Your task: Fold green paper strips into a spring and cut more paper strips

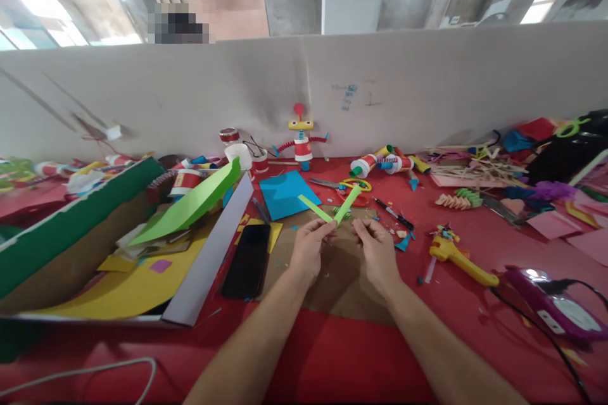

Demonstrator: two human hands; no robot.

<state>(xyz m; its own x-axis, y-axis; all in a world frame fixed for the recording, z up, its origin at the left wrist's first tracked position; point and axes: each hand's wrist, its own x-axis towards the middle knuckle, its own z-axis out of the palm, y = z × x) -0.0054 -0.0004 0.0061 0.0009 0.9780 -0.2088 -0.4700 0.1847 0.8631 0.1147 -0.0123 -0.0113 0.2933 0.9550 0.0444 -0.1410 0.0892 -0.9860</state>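
where left fingers (323,226) pinch, green paper strips (349,204) fork.

2 bare forearms (254,335) are tapering toward the wrists (295,275); the left hand (306,248) and right hand (379,252) are showing bare.

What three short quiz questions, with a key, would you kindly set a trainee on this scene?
1. Multiple choice: what colour is the piece bearing the eyes of the standing toy?
A) blue
B) yellow
C) pink

2. Open question: which of the person's hands holds the green paper V?

3. True or false: in the picture, the phone lies to the left of the glue gun.

Key:
1. B, yellow.
2. The left hand.
3. True.
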